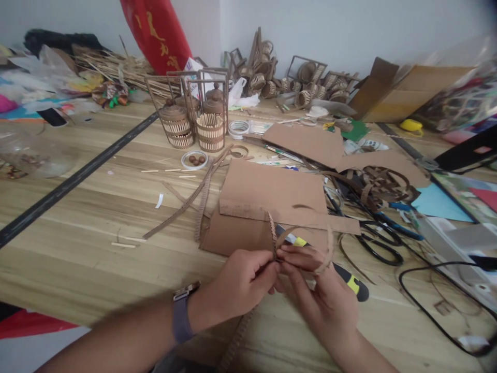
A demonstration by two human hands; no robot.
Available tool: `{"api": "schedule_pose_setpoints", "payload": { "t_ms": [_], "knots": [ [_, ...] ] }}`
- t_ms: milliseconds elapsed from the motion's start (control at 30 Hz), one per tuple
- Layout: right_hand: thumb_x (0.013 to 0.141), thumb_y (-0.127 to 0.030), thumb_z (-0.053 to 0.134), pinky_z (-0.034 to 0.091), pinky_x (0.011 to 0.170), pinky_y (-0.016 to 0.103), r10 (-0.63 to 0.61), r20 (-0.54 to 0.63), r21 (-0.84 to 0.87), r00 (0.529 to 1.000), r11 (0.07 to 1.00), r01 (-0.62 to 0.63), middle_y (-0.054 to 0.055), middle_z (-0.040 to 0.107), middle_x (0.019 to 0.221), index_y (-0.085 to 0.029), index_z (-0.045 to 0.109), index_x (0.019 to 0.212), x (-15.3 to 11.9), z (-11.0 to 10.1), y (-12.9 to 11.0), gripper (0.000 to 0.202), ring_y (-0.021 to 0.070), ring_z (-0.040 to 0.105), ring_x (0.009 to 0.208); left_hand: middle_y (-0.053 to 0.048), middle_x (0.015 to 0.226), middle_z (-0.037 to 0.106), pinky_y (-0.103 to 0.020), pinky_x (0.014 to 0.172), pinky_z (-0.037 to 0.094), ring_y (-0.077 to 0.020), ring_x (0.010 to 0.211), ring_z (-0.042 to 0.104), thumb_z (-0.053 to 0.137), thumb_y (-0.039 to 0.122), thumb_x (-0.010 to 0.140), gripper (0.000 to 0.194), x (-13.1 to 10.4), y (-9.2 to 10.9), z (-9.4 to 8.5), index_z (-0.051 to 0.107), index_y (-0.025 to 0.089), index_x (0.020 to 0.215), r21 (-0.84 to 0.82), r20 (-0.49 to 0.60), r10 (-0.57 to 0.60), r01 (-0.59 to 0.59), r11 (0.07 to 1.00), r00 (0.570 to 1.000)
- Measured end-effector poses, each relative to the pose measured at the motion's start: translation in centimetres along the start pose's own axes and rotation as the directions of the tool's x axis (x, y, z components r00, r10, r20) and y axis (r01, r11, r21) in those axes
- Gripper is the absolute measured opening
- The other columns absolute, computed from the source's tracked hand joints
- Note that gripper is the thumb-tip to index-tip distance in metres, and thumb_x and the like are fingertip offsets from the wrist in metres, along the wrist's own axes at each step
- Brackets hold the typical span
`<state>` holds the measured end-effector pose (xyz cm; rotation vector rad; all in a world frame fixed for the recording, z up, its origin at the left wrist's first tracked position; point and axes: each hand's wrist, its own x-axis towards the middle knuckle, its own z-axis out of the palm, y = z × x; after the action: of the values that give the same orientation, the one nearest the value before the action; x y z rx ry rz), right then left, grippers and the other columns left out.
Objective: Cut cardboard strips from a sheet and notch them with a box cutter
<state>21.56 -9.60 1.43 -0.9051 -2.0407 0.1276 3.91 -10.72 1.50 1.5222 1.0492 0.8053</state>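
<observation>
My left hand (246, 277), with a watch on its wrist, pinches a ridged cardboard strip (272, 228) near the front of the table. The strip's upper end sticks up past my fingers, and its lower part hangs toward my lap. Against the left fingertips, my right hand (324, 292) is closed on a thin brown cardboard strip (330, 243) that curls in a loop above the knuckles. My fingers hide where the two strips meet. Under the right hand lies a utility knife (353, 282) with a black and yellow handle. Flat cardboard sheets (272, 184) lie just beyond both hands.
Small stick-sided baskets in frames (176, 124) stand at the back, beside a roll of tape (238, 129) and a ring holding brown balls (194, 160). Black-handled scissors (382, 248), a black cable (407, 300) and coiled strips (384, 184) lie at right.
</observation>
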Motion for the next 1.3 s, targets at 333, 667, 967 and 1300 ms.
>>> {"api": "schedule_pose_setpoints", "payload": {
  "t_ms": [333, 667, 967, 1300],
  "knots": [
    [0.092, -0.013, 0.061, 0.061, 0.078, 0.035, 0.037, -0.062, 0.085, 0.997, 0.996, -0.032, 0.003, 0.077, 0.091, -0.025, 0.064, 0.1, -0.22, 0.01, -0.11, 0.015, 0.0198, 0.075, 0.088, -0.006, 0.068, 0.07, -0.02, 0.053, 0.04, -0.0126, 0.058, 0.061, 0.045, 0.035, 0.097, 0.035, -0.07, -0.08, 0.0, 0.061, 0.015, 0.073, -0.023, 0.019, -0.017, 0.017, 1.0, 1.0],
    [0.09, -0.014, 0.063, 0.061, 0.077, 0.037, 0.018, -0.065, 0.068, 0.998, 0.998, -0.013, 0.003, 0.078, 0.09, -0.026, 0.065, 0.103, 0.0, -0.26, 0.79, 0.018, 0.0213, 0.076, 0.086, -0.007, 0.075, 0.074, -0.022, 0.061, 0.047, -0.0145, 0.065, 0.066, 0.048, 0.043, 0.098, 0.035, 0.05, 0.09, -0.15, 0.063, 0.016, 0.08, -0.084, 0.039, -0.037, 0.04, 0.996, 0.999],
    [0.089, -0.016, 0.065, 0.062, 0.073, 0.033, 0.028, -0.001, 0.015, 1.0, 0.999, -0.028, 0.002, 0.079, 0.093, -0.027, 0.064, 0.097, -0.25, -0.15, 0.61, 0.014, 0.0207, 0.077, 0.083, -0.005, 0.074, 0.07, -0.022, 0.063, 0.046, -0.0153, 0.069, 0.067, 0.044, 0.043, 0.101, 0.037, -0.13, -0.21, -0.29, 0.059, 0.017, 0.079, 0.011, 0.002, 0.061, -0.061, 0.998, 0.998],
    [0.088, -0.015, 0.064, 0.062, 0.069, 0.033, 0.07, -0.028, 0.034, 0.997, 0.997, -0.069, 0.001, 0.079, 0.091, -0.029, 0.062, 0.103, -0.29, -0.23, 0.42, 0.02, 0.0208, 0.076, 0.081, -0.005, 0.07, 0.069, -0.02, 0.061, 0.045, -0.0131, 0.066, 0.064, 0.039, 0.06, 0.101, 0.054, 0.08, 0.15, -0.57, 0.057, 0.017, 0.074, -0.053, 0.048, 0.071, -0.068, 0.996, 0.996]
  ]
}}
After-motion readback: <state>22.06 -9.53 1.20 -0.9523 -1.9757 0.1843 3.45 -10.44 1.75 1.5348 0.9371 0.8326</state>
